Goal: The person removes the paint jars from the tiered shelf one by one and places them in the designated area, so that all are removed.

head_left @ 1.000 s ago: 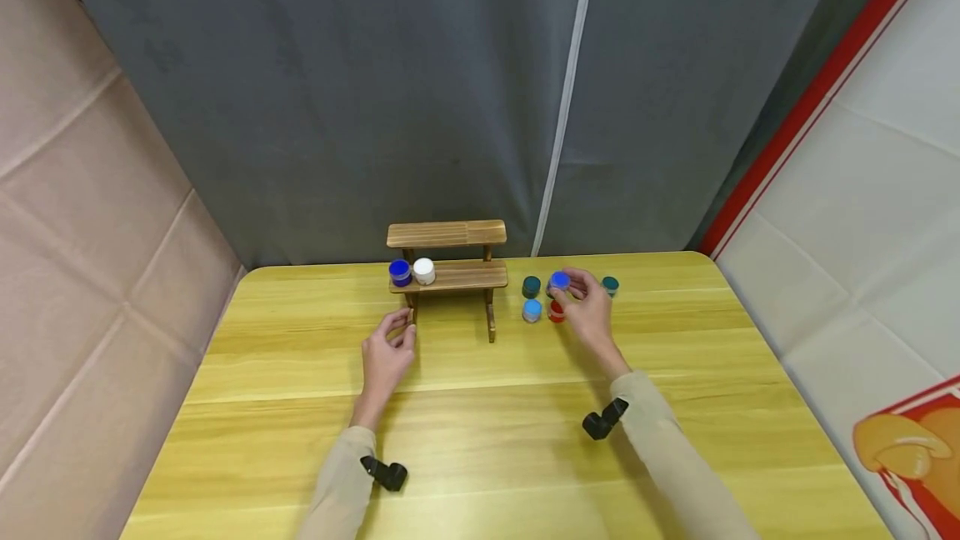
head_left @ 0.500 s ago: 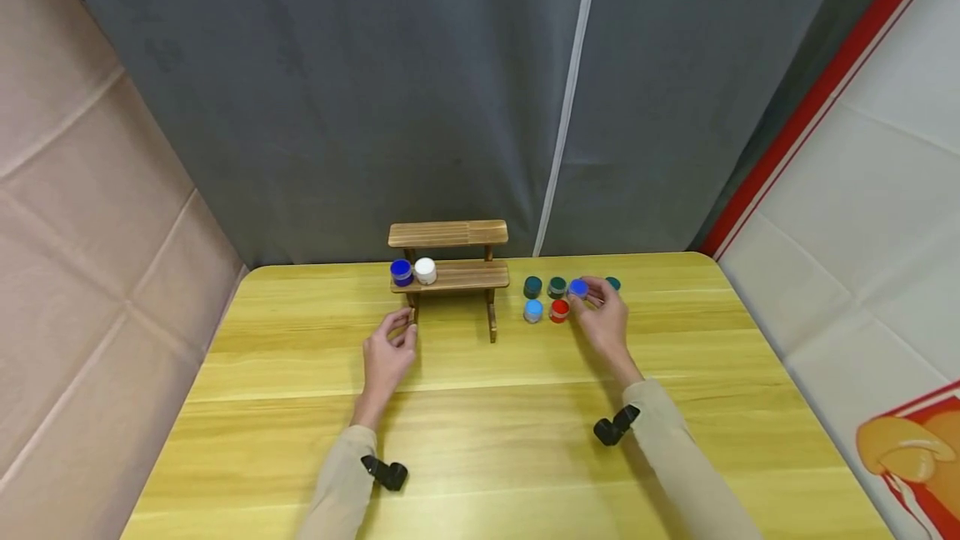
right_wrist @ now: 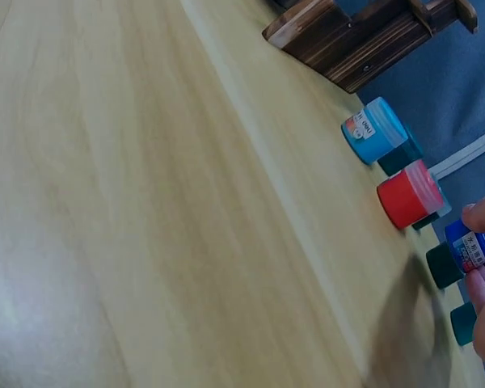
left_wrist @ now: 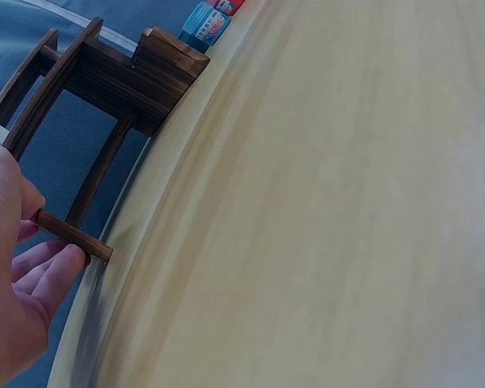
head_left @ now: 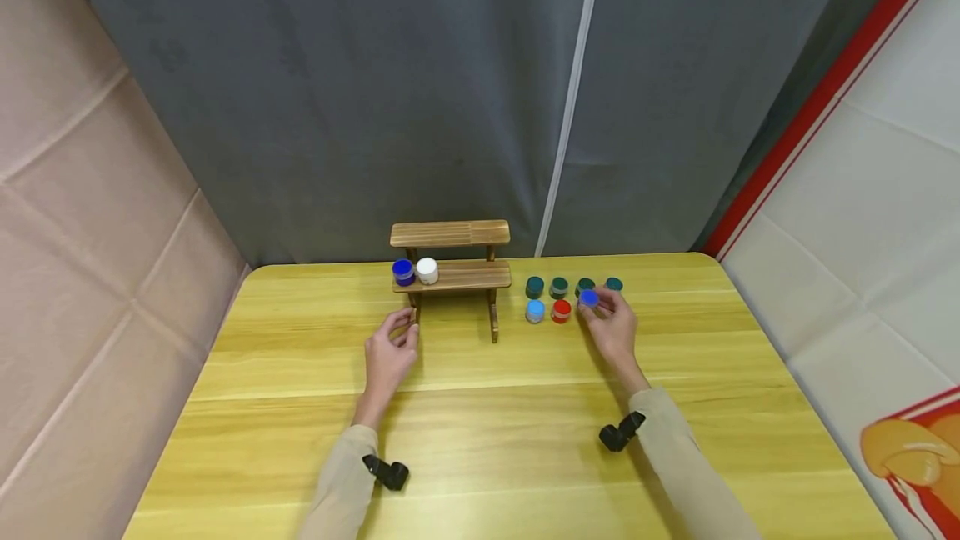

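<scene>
My left hand [head_left: 387, 358] grips the near left foot of a small two-tier wooden shelf stand [head_left: 474, 275]; in the left wrist view, thumb and fingers [left_wrist: 58, 279] lie on either side of that foot. On the lower tier sit a dark blue paint jar [head_left: 402, 273] and a white paint jar [head_left: 427, 272]. My right hand [head_left: 617, 336] pinches another blue paint jar [head_left: 588, 298] between thumb and fingers. It overlaps a dark green jar [head_left: 585, 283] behind it in the head view. The right wrist view shows the held jar's label [right_wrist: 470, 250].
Right of the stand, a light blue jar [head_left: 535, 312] and a red jar [head_left: 561, 312] form a front row. Dark green and teal jars [head_left: 535, 287] line up behind them. A grey curtain [head_left: 337, 148] hangs along the table's [head_left: 480, 432] back edge.
My right hand has carried the blue jar rightward and slightly nearer, from over the red jar to in front of the third jar in the back row. The left hand stays at the stand's foot.
</scene>
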`<state>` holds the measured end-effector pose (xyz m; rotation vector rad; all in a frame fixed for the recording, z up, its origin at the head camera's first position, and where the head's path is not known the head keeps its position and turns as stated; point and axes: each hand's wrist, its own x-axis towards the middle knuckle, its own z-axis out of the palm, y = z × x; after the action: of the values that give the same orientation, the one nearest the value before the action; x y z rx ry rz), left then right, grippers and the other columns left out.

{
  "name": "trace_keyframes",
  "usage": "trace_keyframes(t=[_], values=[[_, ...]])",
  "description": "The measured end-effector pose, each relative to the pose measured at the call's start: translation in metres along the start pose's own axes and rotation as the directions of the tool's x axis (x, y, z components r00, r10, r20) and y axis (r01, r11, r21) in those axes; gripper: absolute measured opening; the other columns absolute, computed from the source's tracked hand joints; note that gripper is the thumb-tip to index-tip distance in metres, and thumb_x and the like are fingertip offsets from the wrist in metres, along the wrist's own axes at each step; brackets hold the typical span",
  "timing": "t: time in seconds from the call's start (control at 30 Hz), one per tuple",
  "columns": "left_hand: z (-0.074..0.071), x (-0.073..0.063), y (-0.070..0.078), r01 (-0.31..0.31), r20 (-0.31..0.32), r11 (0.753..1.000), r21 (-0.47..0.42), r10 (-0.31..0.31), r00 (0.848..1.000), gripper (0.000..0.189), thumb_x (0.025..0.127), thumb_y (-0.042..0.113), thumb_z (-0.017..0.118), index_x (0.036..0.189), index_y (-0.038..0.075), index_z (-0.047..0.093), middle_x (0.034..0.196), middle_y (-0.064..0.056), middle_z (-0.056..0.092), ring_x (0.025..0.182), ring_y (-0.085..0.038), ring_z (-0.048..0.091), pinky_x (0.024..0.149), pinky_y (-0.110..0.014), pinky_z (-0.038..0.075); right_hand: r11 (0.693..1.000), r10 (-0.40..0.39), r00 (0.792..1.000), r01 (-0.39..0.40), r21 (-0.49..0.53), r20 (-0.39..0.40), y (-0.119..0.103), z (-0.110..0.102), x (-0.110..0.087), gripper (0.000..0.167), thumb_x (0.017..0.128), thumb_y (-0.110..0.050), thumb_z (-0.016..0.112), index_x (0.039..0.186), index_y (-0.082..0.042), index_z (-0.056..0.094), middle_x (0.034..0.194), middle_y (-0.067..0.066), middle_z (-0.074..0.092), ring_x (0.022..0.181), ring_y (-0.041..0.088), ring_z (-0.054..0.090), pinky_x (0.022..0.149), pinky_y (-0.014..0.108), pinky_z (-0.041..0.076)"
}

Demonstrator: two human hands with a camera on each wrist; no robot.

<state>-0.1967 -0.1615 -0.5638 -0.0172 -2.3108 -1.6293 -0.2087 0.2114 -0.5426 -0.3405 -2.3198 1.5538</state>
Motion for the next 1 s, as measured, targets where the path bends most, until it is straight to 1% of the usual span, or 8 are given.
trace_keyframes(t=[0.13, 0.17, 0.23, 0.3, 0.37, 0.47, 0.8, 1.0], values=[[0.0, 0.0, 0.0, 0.002, -0.002, 1.0, -0.005, -0.002, 1.0, 0.03, 0.097, 0.001, 0.07, 0.126, 0.001, 0.073, 0.117, -0.026, 0.076, 0.105, -0.042, 0.078, 0.09, -0.037, 0.067, 1.0, 0.015, 1.0, -0.015, -0.024, -0.011, 0.004, 0.0, 0.0, 0.038, 0.095, 0.0, 0.075, 0.13, 0.007, 0.064, 0.131, 0.029, 0.068, 0.122, 0.041, 0.068, 0.106, 0.031, 0.061], [0.0, 0.0, 0.0, 0.004, -0.002, 1.0, -0.007, -0.004, 1.0, 0.029, 0.096, 0.001, 0.071, 0.126, 0.001, 0.074, 0.117, -0.025, 0.076, 0.105, -0.042, 0.078, 0.09, -0.037, 0.067, 0.999, 0.02, 1.0, -0.02, -0.025, -0.012, 0.005, 0.001, 0.0, 0.039, 0.094, 0.0, 0.075, 0.131, 0.007, 0.064, 0.131, 0.029, 0.068, 0.122, 0.041, 0.068, 0.104, 0.028, 0.061], [0.0, 0.001, 0.0, 0.003, -0.003, 1.0, -0.007, -0.003, 1.0, 0.03, 0.097, 0.0, 0.07, 0.126, 0.001, 0.073, 0.118, -0.026, 0.075, 0.107, -0.042, 0.077, 0.09, -0.036, 0.067, 0.999, 0.032, 0.999, -0.032, -0.026, -0.014, 0.007, 0.001, -0.001, 0.04, 0.094, 0.0, 0.075, 0.131, 0.007, 0.063, 0.131, 0.03, 0.068, 0.122, 0.041, 0.068, 0.098, 0.013, 0.059], [0.0, 0.001, 0.0, 0.001, -0.003, 1.0, -0.004, -0.001, 1.0, 0.03, 0.097, 0.0, 0.07, 0.127, 0.0, 0.073, 0.118, -0.026, 0.075, 0.107, -0.043, 0.077, 0.09, -0.037, 0.067, 0.998, 0.045, 0.999, -0.045, -0.036, -0.011, 0.008, 0.001, -0.001, 0.041, 0.095, -0.001, 0.075, 0.132, 0.007, 0.063, 0.132, 0.029, 0.067, 0.123, 0.041, 0.067, 0.1, 0.016, 0.06], [0.0, 0.001, 0.0, -0.001, -0.003, 1.0, 0.001, 0.001, 1.0, 0.03, 0.097, 0.0, 0.069, 0.127, 0.0, 0.073, 0.118, -0.026, 0.075, 0.107, -0.043, 0.077, 0.09, -0.036, 0.067, 0.997, 0.056, 0.998, -0.056, -0.049, -0.006, 0.01, 0.001, -0.002, 0.042, 0.095, -0.002, 0.075, 0.134, 0.008, 0.062, 0.133, 0.03, 0.067, 0.124, 0.041, 0.067, 0.104, 0.023, 0.061], [0.0, 0.0, 0.001, 0.006, 0.0, 1.0, 0.005, -0.006, 1.0, 0.03, 0.097, 0.001, 0.07, 0.127, 0.0, 0.073, 0.118, -0.026, 0.075, 0.106, -0.043, 0.077, 0.089, -0.036, 0.067, 0.995, 0.069, 0.998, -0.069, -0.07, 0.004, 0.012, 0.0, -0.003, 0.042, 0.096, -0.004, 0.074, 0.134, 0.008, 0.061, 0.134, 0.03, 0.066, 0.125, 0.041, 0.066, 0.112, 0.053, 0.056], [0.0, 0.0, 0.0, 0.026, 0.009, 1.0, 0.0, -0.026, 1.0, 0.031, 0.098, 0.001, 0.069, 0.13, 0.002, 0.072, 0.121, -0.026, 0.074, 0.108, -0.043, 0.076, 0.092, -0.037, 0.067, 0.996, 0.063, 0.998, -0.062, -0.065, 0.014, 0.017, 0.001, -0.004, 0.044, 0.094, -0.002, 0.075, 0.134, 0.01, 0.061, 0.134, 0.032, 0.065, 0.126, 0.044, 0.066, 0.112, 0.051, 0.056], [-0.001, 0.0, 0.001, 0.03, 0.011, 1.0, 0.001, -0.03, 0.999, 0.032, 0.099, 0.002, 0.069, 0.13, 0.002, 0.072, 0.121, -0.025, 0.074, 0.109, -0.042, 0.076, 0.092, -0.037, 0.067, 0.997, 0.064, 0.998, -0.063, -0.051, 0.016, 0.013, 0.0, -0.002, 0.046, 0.095, -0.002, 0.075, 0.137, 0.008, 0.06, 0.137, 0.03, 0.064, 0.129, 0.044, 0.065, 0.114, 0.05, 0.055]])
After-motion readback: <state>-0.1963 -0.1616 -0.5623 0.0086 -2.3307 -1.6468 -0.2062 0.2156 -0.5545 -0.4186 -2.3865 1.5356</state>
